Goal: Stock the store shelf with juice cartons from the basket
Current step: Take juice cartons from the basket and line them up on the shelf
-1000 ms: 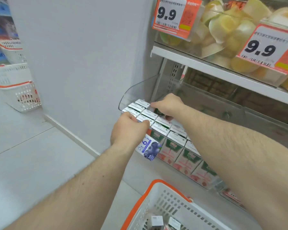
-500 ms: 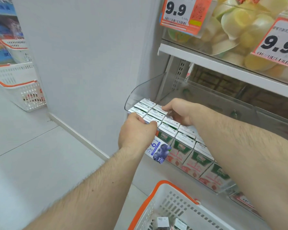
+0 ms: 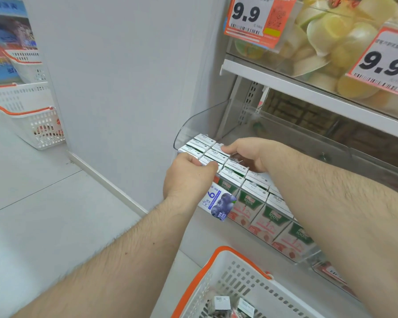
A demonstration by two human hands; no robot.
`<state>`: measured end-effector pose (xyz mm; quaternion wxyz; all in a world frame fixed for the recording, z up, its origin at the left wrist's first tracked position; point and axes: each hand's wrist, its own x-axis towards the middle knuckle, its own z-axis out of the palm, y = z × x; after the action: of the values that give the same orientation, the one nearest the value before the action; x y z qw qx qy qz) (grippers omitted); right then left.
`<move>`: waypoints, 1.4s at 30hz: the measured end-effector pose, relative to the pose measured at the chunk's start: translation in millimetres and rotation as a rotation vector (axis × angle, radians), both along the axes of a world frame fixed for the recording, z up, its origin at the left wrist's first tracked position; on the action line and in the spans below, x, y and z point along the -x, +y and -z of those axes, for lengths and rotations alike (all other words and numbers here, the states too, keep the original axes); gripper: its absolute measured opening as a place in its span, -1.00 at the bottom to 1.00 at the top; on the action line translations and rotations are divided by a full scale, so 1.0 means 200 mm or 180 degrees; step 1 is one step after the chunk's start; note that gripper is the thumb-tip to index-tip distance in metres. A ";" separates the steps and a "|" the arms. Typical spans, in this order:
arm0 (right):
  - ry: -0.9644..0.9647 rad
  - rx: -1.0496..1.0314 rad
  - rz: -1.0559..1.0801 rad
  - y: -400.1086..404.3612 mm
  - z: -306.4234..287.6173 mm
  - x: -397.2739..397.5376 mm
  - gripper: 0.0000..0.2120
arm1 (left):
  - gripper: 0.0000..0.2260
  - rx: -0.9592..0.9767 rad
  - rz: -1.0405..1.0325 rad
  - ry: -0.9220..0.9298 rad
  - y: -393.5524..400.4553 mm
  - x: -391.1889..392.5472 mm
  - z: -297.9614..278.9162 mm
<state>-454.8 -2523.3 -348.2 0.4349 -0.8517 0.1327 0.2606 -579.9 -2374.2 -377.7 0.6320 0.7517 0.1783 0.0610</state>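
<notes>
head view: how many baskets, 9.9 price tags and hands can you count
baskets: 3
9.9 price tags: 2
hands, left and right: 2
total: 7

two bare, hairy forearms (image 3: 115,255), seemingly no sleeves

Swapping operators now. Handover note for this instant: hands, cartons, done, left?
Left hand: at the front left corner of the carton rows, fingers curled on a carton top; exact grip hidden.
Right hand: reaching in behind, fingertips on the back-row cartons.
Juice cartons: packed in rows in the clear shelf tray, left end filled.
Basket: below, with at least two cartons inside.
Done: most of the tray stocked.
Left: finish seating this carton, then shelve the rest from the basket.
</notes>
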 end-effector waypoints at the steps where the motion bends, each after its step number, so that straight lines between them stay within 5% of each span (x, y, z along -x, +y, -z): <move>1: -0.0245 0.0372 -0.0076 0.00 -0.01 0.01 -0.71 | -0.78 0.0047 -0.0015 -0.0048 0.00 0.01 -0.01; 4: -0.1073 0.1129 -0.0149 0.01 -0.07 0.08 -0.65 | -0.79 0.0166 0.0045 -0.0201 -0.02 0.07 -0.05; 10: -0.2471 0.0038 0.0558 -0.03 -0.28 0.55 -0.84 | -0.78 0.0469 0.0599 -0.0203 -0.14 0.23 -0.11; 17: -0.2105 -0.0199 0.0028 -0.25 -0.21 1.22 -0.70 | -0.72 0.0686 0.1142 -0.0194 -0.38 0.38 -0.11; 23: -0.1774 0.1111 -0.0311 -0.37 -0.07 1.49 -0.48 | -0.82 0.1085 0.1692 0.0289 -0.56 0.54 -0.10; 28: -0.2311 0.2142 -0.0351 -0.44 -0.03 1.67 -0.54 | -0.79 0.1096 0.2415 0.0591 -0.67 0.67 -0.13; 32: -0.2230 0.1033 0.0615 -0.60 -0.01 1.78 -0.67 | -0.81 0.1335 0.2584 0.0350 -0.70 0.72 -0.15; 35: -0.2202 0.0072 0.1230 -0.72 0.01 1.82 -0.65 | -0.78 0.0693 0.2826 -0.0229 -0.71 0.75 -0.10; 42: -0.2577 -0.0602 0.1632 -0.92 0.01 1.91 -0.61 | -0.39 -0.0886 0.3598 -0.0949 -0.92 0.93 0.00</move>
<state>-836.0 -2706.6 -350.7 0.5772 -0.7813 0.1342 -0.1962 -765.3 -2557.8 -378.3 0.4803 0.7891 -0.3493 -0.1569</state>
